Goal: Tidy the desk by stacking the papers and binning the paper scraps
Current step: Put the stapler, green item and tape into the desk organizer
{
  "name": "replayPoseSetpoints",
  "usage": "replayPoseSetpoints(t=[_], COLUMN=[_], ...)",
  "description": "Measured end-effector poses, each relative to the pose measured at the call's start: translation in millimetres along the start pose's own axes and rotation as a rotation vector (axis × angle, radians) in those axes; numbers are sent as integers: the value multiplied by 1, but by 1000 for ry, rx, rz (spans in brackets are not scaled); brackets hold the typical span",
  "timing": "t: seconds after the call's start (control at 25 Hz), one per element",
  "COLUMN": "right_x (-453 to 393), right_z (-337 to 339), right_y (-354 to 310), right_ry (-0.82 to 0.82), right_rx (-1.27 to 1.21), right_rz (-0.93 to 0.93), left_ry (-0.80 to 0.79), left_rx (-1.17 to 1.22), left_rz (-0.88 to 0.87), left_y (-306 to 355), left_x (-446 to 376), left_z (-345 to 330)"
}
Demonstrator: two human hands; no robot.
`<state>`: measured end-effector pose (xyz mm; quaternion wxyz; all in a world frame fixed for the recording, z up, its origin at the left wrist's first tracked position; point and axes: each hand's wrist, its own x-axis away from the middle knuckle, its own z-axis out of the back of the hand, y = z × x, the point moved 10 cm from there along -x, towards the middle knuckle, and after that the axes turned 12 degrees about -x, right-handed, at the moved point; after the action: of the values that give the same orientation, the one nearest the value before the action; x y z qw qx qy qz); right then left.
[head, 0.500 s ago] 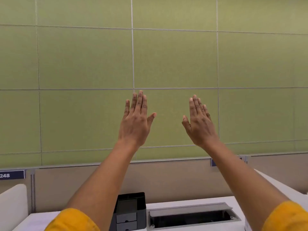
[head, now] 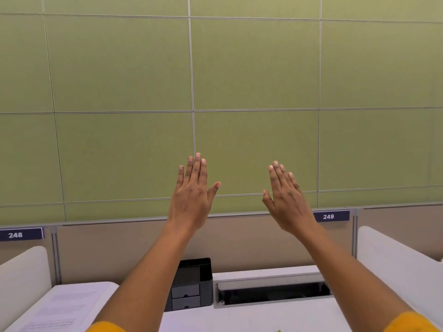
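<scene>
Both my arms stretch forward and up in front of the green wall. My left hand (head: 191, 195) is held flat with straight fingers and holds nothing. My right hand (head: 286, 200) is flat too, fingers straight, with nothing in it. A printed sheet of paper (head: 64, 307) lies on the white desk (head: 239, 317) at the lower left, under my left forearm. No paper scraps or bin show in this view.
A black desk organiser (head: 191, 286) with small drawers stands at the back of the desk. Beside it is an open grey cable tray (head: 271, 291). White side dividers (head: 395, 264) flank the desk. Labels 248 (head: 15, 235) and 249 (head: 328, 216) sit on the beige partition.
The view has tilted down a little, so more of the desk and the paper show. Both hands stay raised and flat, now lower in the frame.
</scene>
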<state>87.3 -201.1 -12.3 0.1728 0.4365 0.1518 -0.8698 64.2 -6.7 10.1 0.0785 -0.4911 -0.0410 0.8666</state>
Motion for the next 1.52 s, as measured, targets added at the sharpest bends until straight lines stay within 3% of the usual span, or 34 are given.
replayPoseSetpoints(t=[0.88,1.2,1.52], right_x=[169,263,343], right_z=[-142,-193,-235], right_y=[41,40,33], right_ry=[-394,-613,-727], right_rx=[-124,-204,-240], right_rz=[-225,-400,-428], left_ry=[-466,-682,-820], left_rx=[109,174,211], left_rz=[74,170,302], left_y=[-6,-11,-24], left_x=[178,285,368], left_z=[-143,-195,-230])
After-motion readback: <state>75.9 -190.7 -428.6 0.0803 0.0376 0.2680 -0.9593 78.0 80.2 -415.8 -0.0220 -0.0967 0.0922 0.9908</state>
